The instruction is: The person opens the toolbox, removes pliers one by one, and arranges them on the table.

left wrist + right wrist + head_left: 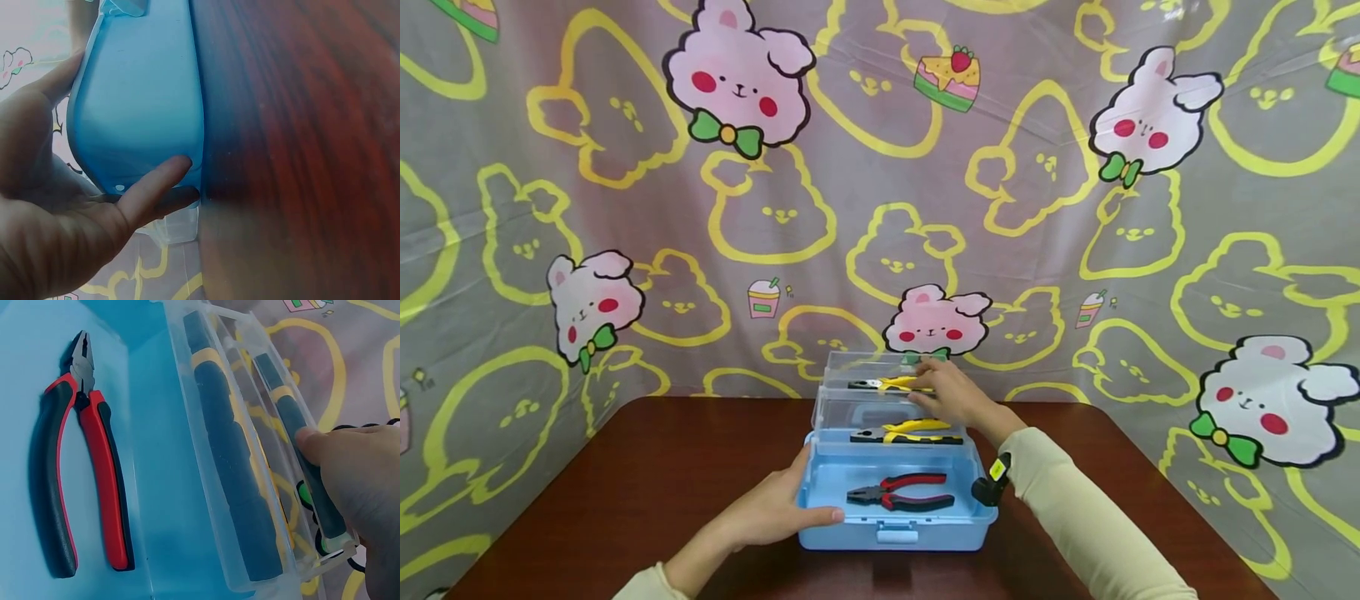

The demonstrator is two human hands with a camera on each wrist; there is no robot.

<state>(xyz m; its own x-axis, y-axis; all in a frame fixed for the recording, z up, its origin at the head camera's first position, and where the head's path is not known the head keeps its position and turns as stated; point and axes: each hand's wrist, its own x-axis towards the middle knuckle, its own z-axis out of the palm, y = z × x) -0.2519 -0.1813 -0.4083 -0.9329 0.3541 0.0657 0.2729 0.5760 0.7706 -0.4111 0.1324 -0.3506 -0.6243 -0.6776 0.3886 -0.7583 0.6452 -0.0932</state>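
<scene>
A light blue toolbox (pixel 823 537) stands open with clear trays raised in steps at its back. Against its left end rests my left hand (pixel 767 507), thumb over the front rim and fairly straight fingers along the outer wall (pixel 144 94). My right hand (pixel 951 396) reaches to the upper clear tray (pixel 842 362) and pinches the handle of yellow-and-black pliers (pixel 303 450), its thumb on the black grip. A second yellow-and-black pair of pliers (pixel 917 433) lies in the lower clear tray. Red-and-black pliers (pixel 106 481) lie in the blue bottom, jaws to the left.
The toolbox sits on a dark reddish-brown table (pixel 700 450). A blue latch (pixel 897 533) is at the front of the box. Behind the table hangs a grey cloth (pixel 850 183) with cartoon rabbits. A small black camera (pixel 988 490) is strapped to my right wrist.
</scene>
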